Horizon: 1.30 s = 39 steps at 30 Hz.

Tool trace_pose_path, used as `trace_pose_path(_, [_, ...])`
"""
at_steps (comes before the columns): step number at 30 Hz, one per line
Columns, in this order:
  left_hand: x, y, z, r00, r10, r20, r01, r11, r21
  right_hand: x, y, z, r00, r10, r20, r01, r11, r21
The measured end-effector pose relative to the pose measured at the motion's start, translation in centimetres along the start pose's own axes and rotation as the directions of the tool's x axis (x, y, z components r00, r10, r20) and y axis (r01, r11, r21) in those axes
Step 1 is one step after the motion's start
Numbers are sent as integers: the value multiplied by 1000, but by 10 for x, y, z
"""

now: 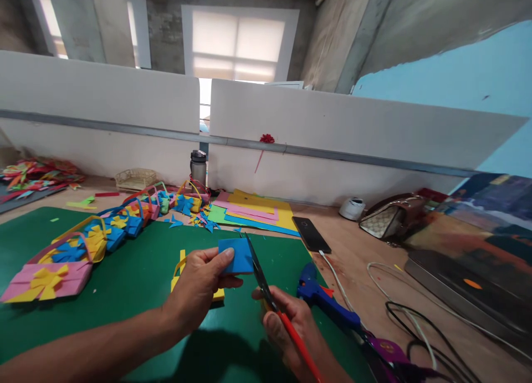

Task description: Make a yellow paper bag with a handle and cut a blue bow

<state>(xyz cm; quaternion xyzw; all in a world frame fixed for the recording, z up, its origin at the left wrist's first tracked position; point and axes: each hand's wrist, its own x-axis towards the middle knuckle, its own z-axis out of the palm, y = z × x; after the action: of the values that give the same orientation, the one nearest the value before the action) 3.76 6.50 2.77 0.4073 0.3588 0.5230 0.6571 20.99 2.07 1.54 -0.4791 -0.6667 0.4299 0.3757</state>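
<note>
Matt, smooth-faced blue paper [235, 255] meets the dark metal blades of scissors [291, 332] with red, plastic-looking handles, above a smooth green mat [141, 294] carrying a faint sheen. Matt paper baskets [78, 276] bear crisp-edged paper bows, while flat, dull-surfaced colored sheets [286, 208] lie behind. A blue glue gun [328, 304] shows a hard plastic body, a phone [311, 234] a sleek dark face, and a small tray [135, 179] an open, wicker-like weave. Smooth matt white panels [266, 114] stand before a rough, bare concrete-like column [118, 25].
</note>
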Motion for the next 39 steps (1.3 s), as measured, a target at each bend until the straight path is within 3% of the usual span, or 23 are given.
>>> trace_pose_path(23, [2, -3, -2, 1000, 8, 3, -8, 1000, -16, 2, -1, 0, 998, -59, 38, 58, 998, 22])
trace_pose_path(26, [2, -3, -2, 1000, 7, 3, -7, 1000, -10, 3, 1, -1, 992, -84, 89, 82, 996, 31])
trace_pose_path(39, [2, 1, -2, 1000, 1, -2, -1, 1000, -8, 2, 11, -5, 996, -12, 92, 7, 999, 47])
